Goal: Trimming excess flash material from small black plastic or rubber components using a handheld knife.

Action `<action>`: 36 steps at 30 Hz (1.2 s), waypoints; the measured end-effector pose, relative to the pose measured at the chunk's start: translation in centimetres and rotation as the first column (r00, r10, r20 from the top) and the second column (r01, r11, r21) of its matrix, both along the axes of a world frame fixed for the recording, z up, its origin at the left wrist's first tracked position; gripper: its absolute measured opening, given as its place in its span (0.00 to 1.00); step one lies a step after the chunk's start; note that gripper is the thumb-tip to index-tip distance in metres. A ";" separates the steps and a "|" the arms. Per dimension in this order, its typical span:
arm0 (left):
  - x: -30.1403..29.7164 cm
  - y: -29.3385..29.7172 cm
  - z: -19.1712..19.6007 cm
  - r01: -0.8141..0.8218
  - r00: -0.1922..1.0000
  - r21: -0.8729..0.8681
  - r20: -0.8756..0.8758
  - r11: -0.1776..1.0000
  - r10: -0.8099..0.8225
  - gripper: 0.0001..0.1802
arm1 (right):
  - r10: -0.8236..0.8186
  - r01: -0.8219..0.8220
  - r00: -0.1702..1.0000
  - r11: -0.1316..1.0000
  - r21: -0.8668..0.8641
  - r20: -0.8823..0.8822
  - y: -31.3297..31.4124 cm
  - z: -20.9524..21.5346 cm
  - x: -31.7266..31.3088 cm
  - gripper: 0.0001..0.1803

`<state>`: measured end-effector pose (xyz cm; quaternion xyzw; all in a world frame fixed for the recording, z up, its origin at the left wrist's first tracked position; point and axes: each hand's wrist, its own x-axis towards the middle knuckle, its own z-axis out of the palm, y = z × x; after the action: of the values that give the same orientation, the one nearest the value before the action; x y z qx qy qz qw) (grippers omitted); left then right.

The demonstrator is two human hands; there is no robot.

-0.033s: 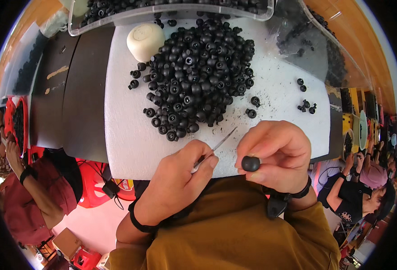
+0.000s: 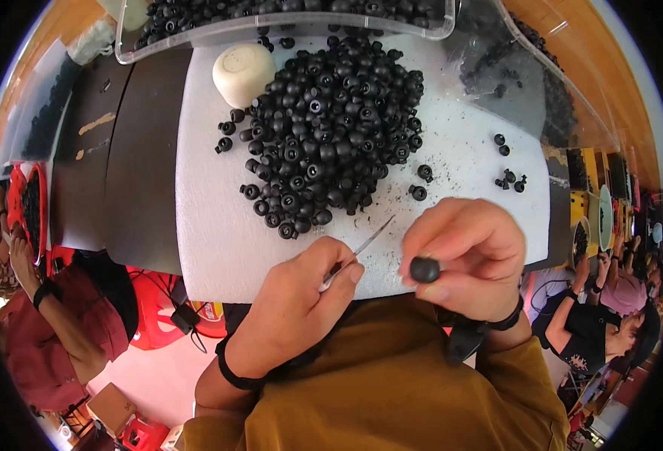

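My left hand is closed round a thin, pointed metal tool; its kind is not clear. The tool's tip points up and right over the white foam sheet. To its right, my right hand pinches a small round black part between thumb and fingers. Tool and part are apart. Beyond my hands lies a big heap of similar black parts, many with a hole and a short stub. A few loose ones lie beside the heap, near my right hand.
A rounded cream-coloured block stands left of the heap. A clear plastic tub of black parts sits at the far edge. At the right lies a clear bag. Black crumbs dot the foam. Other people work at both sides.
My right hand has shifted slightly right with the black part, which looks turned a little. My left hand and its tool have barely moved.
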<state>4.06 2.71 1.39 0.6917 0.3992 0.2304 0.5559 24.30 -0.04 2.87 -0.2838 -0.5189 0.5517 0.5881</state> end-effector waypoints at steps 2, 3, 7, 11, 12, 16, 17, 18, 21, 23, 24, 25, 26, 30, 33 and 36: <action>-0.1 -0.1 0.1 -0.008 1.000 -0.043 0.003 0.999 0.008 0.06 | -0.146 0.125 0.979 0.981 0.149 0.140 1.2 1.3 1.2 0.14; -0.2 -0.2 0.1 -0.017 1.000 -0.079 -0.002 0.997 0.016 0.06 | -0.306 0.261 0.932 0.939 0.223 0.195 2.0 2.1 1.8 0.13; -0.2 -0.3 -0.1 -0.034 0.999 -0.072 0.000 0.997 0.035 0.07 | -0.763 0.645 0.560 0.646 0.408 0.324 6.4 5.5 5.1 0.16; -0.3 -0.5 -0.2 -0.043 0.999 -0.057 -0.011 0.997 0.042 0.07 | -0.887 0.516 0.225 0.459 0.723 0.402 8.5 5.1 5.4 0.15; -0.4 -0.5 -0.2 -0.047 0.999 -0.057 -0.003 0.997 0.047 0.07 | -0.918 0.424 0.091 0.386 0.819 0.385 8.2 4.7 5.2 0.14; -0.6 -0.4 -0.3 -0.011 1.000 -0.040 0.016 0.999 0.012 0.06 | -0.776 0.303 0.227 0.630 0.715 0.588 5.2 2.0 3.4 0.12; -0.6 -0.3 -0.3 -0.009 1.000 -0.045 0.010 0.999 0.010 0.06 | -0.718 0.300 0.233 0.695 0.653 0.656 4.6 1.3 3.0 0.11; -0.6 -0.3 -0.3 -0.008 1.000 -0.051 0.006 0.999 0.008 0.06 | -0.653 0.296 0.238 0.754 0.586 0.719 4.1 0.7 2.7 0.11; -0.5 -0.2 -0.3 0.000 1.000 -0.055 0.003 0.998 0.000 0.06 | -0.481 0.379 0.251 0.847 0.372 0.840 2.7 -0.6 2.5 0.10; -0.5 -0.2 -0.2 0.009 1.000 -0.048 0.001 0.999 -0.009 0.06 | -0.424 0.383 0.256 0.870 0.312 0.868 2.4 -1.2 2.6 0.09; -0.5 -0.2 -0.2 0.014 1.000 -0.040 -0.002 0.999 -0.014 0.06 | -0.376 0.372 0.268 0.890 0.264 0.887 2.3 -1.5 2.7 0.09; -0.5 -0.1 -0.2 0.017 1.000 -0.032 -0.005 0.999 -0.017 0.06 | -0.323 0.363 0.275 0.907 0.213 0.906 2.4 -1.7 2.8 0.09; -0.5 -0.1 -0.2 0.014 1.000 -0.030 -0.007 0.999 -0.015 0.06 | -0.312 0.371 0.317 0.910 0.186 0.895 2.4 -1.9 2.9 0.09; -0.6 -0.3 -0.2 -0.004 1.000 -0.042 -0.011 0.999 0.003 0.06 | -0.245 0.400 0.433 0.915 0.059 0.867 2.8 -2.2 3.0 0.08; -0.7 -0.3 -0.2 -0.002 1.000 -0.039 -0.003 0.999 0.002 0.07 | -0.199 0.391 0.435 0.920 0.015 0.878 2.8 -2.0 3.1 0.08; -0.7 -0.3 -0.3 0.001 1.000 -0.019 0.009 1.000 -0.001 0.07 | -0.202 0.387 0.396 0.921 0.036 0.896 2.5 -1.8 3.0 0.08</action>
<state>3.37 2.44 1.11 0.6856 0.3985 0.2297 0.5643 27.31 2.51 1.08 -0.6669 -0.6376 0.2528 0.2912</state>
